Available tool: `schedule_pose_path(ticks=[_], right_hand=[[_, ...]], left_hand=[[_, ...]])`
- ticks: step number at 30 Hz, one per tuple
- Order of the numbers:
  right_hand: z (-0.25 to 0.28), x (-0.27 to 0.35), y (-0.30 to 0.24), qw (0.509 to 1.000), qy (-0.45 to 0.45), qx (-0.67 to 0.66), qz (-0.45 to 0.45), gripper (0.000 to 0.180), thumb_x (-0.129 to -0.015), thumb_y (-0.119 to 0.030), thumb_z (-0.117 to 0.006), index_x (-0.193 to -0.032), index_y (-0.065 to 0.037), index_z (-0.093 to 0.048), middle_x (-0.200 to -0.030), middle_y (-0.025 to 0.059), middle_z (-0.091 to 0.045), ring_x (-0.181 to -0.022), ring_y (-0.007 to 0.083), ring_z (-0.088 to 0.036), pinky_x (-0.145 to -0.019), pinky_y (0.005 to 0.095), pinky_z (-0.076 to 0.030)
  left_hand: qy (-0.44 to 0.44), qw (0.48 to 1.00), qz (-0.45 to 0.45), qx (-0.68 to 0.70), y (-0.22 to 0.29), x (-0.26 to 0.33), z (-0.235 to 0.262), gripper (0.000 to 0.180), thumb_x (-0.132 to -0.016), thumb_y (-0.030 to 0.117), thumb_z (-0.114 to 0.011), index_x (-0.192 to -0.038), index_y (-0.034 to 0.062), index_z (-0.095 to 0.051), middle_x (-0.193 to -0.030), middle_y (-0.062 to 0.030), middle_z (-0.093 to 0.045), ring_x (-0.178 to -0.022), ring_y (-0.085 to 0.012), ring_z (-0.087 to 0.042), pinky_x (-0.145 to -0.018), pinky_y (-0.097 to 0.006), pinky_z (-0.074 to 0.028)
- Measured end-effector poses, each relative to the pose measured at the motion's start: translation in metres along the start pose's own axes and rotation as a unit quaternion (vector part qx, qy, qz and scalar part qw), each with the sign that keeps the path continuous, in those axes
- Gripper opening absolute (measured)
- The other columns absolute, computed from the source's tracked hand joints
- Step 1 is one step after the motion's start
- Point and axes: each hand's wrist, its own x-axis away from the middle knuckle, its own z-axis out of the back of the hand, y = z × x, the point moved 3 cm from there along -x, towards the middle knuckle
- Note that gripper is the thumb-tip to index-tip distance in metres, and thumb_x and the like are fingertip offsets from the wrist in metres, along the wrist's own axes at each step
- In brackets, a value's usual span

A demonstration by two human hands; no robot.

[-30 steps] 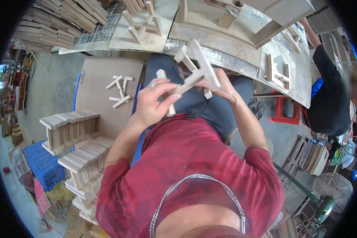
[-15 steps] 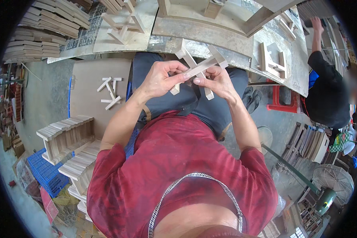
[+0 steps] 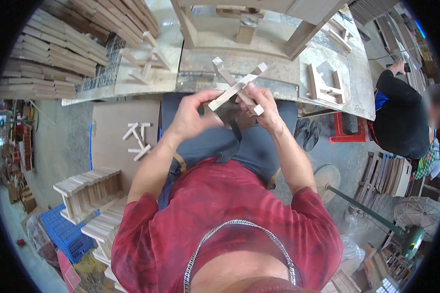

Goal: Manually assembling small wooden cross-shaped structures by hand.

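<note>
Two short pale wooden slats crossed into an X (image 3: 236, 86) are held over my lap, just in front of the workbench edge (image 3: 278, 88). My left hand (image 3: 193, 113) grips the lower left end of one slat. My right hand (image 3: 259, 100) pinches the lower right end of the other slat. Both hands are closed on the crossed piece, with its upper ends sticking up free toward the bench.
Another wooden cross assembly (image 3: 146, 61) lies on the bench at left, and small frames (image 3: 325, 85) at right. Loose slats (image 3: 138, 139) sit on a board on the floor. Stacked slats (image 3: 90, 190) and a blue crate (image 3: 61, 234) stand at lower left. A person in black (image 3: 401, 117) works at right.
The crossed slats have been turned in my hands and brought slightly up and toward the bench; my grip has shifted to their lower ends.
</note>
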Motion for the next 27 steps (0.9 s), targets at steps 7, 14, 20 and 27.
schedule_pose_path(ticks=[7, 14, 20, 27], right_hand=[[0.02, -0.016, -0.04, 0.978, -0.026, 0.095, 0.185, 0.052, -0.093, -0.051, -0.061, -0.101, -0.001, -0.072, -0.092, 0.0077, -0.068, -0.074, 0.0145, -0.059, -0.065, 0.0272, -0.045], [0.037, -0.06, -0.095, 0.812, 0.19, 0.512, 0.207, 0.035, -0.09, -0.037, -0.073, -0.084, -0.002, -0.072, -0.063, 0.0157, -0.066, -0.062, 0.0349, -0.067, -0.063, 0.0445, -0.053], [0.069, -0.12, -0.105, 0.756, 0.226, 0.565, 0.242, 0.051, -0.09, -0.046, -0.072, -0.078, 0.004, -0.07, -0.065, 0.0226, -0.065, -0.066, 0.0408, -0.067, -0.064, 0.0478, -0.052], [0.071, -0.131, -0.117, 0.718, 0.216, 0.633, 0.192, 0.058, -0.088, -0.051, -0.072, -0.07, 0.005, -0.068, -0.067, 0.0259, -0.065, -0.069, 0.0426, -0.067, -0.067, 0.0491, -0.052]], left_hand=[[0.135, 0.967, -0.08, -0.199, 0.012, -0.063, 0.004, 0.027, -0.089, 0.017, -0.074, -0.109, 0.0013, -0.067, -0.079, -0.0205, -0.068, -0.072, -0.0366, -0.069, -0.065, -0.041, -0.052], [0.119, 0.969, -0.026, -0.217, -0.007, -0.15, 0.021, 0.029, -0.089, 0.025, -0.072, -0.097, -0.002, -0.065, -0.072, -0.0211, -0.065, -0.068, -0.0385, -0.066, -0.063, -0.045, -0.049], [0.142, 0.949, -0.04, -0.279, -0.029, -0.208, 0.036, 0.029, -0.089, 0.026, -0.072, -0.096, -0.002, -0.067, -0.072, -0.017, -0.066, -0.065, -0.03, -0.064, -0.063, -0.041, -0.049], [0.123, 0.952, -0.001, -0.281, -0.035, -0.222, 0.04, 0.032, -0.09, 0.027, -0.071, -0.095, -0.0044, -0.067, -0.084, -0.0266, -0.069, -0.084, -0.0448, -0.069, -0.075, -0.05, -0.054]])
